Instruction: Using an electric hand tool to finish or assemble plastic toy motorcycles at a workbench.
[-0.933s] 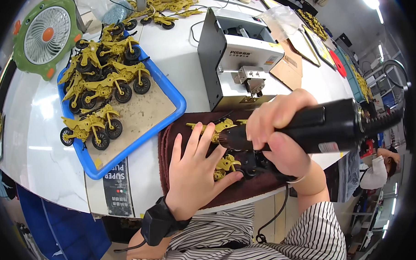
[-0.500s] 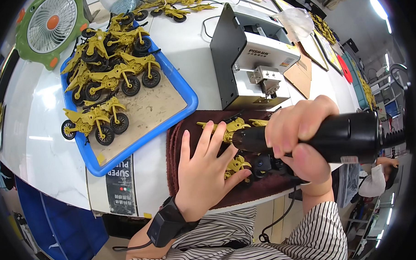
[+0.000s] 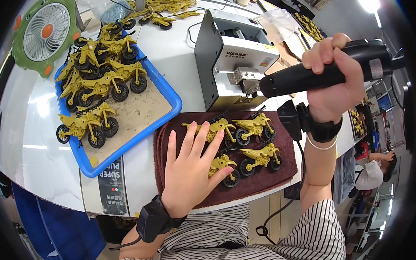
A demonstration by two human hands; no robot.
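My right hand (image 3: 334,77) is wrapped round a black, cylindrical corded tool that looks like a heat gun (image 3: 302,80). It is raised over the right of the table, its nozzle pointing left, apart from the toys. My left hand (image 3: 189,176) lies with fingers spread on a folded dark-red cloth (image 3: 283,173). Its fingertips touch a yellow toy motorcycle (image 3: 212,129), and its thumb rests on another toy motorcycle (image 3: 219,163), partly hidden by the hand. To their right stand an upper toy motorcycle (image 3: 252,125) and a lower toy motorcycle (image 3: 260,156), both untouched.
A blue tray (image 3: 168,110) piled with yellow toy motorcycles stands left of the cloth. Behind the cloth is a grey-and-black machine (image 3: 235,60). A green fan (image 3: 46,32) stands at the far left, and more yellow parts (image 3: 167,5) lie at the back. A cord (image 3: 284,207) hangs below my right wrist.
My right hand has lifted the heat gun up and right, away from the toys, uncovering those on the right. My left hand stays on the left pair. The whole view has shifted slightly.
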